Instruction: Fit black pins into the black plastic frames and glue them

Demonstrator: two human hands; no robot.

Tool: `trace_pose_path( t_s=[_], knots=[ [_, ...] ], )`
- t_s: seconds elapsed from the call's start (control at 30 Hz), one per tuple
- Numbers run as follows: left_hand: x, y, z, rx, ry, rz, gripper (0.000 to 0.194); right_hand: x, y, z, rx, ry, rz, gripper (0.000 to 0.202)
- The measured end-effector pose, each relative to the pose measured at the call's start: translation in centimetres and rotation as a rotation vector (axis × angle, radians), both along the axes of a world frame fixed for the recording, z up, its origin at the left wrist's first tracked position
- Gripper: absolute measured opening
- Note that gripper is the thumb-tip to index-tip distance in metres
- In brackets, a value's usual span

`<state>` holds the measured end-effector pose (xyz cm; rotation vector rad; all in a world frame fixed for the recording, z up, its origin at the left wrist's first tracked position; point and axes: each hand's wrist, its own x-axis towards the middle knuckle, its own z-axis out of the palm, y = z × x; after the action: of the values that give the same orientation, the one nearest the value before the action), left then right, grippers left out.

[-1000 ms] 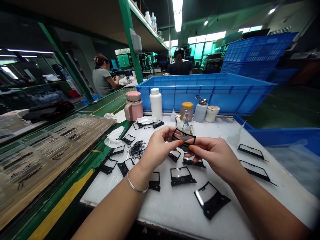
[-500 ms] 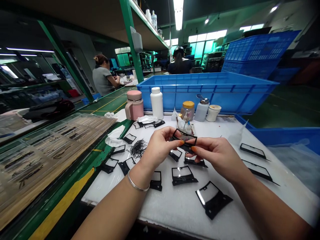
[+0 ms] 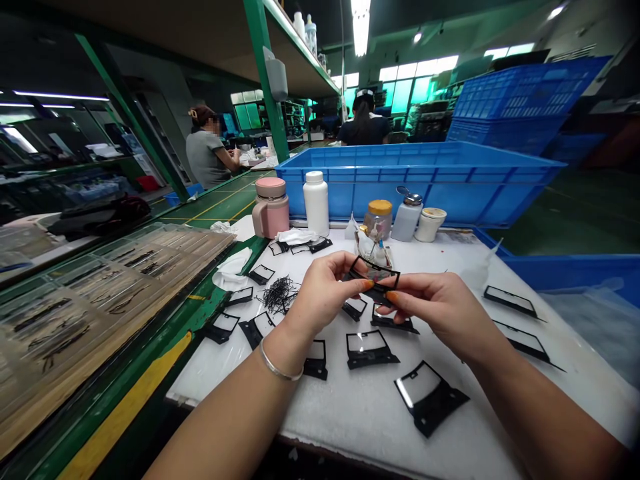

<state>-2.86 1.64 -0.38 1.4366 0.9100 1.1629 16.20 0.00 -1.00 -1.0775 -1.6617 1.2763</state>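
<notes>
Both hands hold one black plastic frame [image 3: 379,271] with a see-through window, raised above the white tabletop [image 3: 350,420]. My left hand [image 3: 330,290] pinches its left side and lower edge between thumb and fingers. At its lower right edge, the thumb and fingers of my right hand [image 3: 430,300] are closed on it. Similar black frames lie below and around, such as one frame [image 3: 370,353] under the hands and another frame [image 3: 435,400] near the front edge. Left of my left wrist is a tangled pile of thin black strips [image 3: 278,294].
A pink mug [image 3: 271,210], a white bottle [image 3: 316,203], a yellow-lidded jar [image 3: 379,217] and a pump bottle [image 3: 406,217] line the back. Behind them stands a large blue crate [image 3: 425,177]. Sectioned trays [image 3: 100,287] lie at left. Two people sit further off.
The view has shifted slightly, so most things appear a little to the right. Both hands keep their grip on the frame, with hardly any other movement.
</notes>
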Motion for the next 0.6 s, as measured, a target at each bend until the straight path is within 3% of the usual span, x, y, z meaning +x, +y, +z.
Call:
trace_pose_path(
  t_s=[0.47,0.6],
  knots=[
    [0.63,0.02,-0.49,-0.002,-0.045,-0.022,0.016,0.12,0.25,-0.37,0.042,-0.011,-0.081,0.028],
    [0.46,-0.06,-0.46,0.098,0.043,0.009,0.018,0.43,0.56,-0.66,-0.004,-0.028,-0.102,0.033]
  ],
)
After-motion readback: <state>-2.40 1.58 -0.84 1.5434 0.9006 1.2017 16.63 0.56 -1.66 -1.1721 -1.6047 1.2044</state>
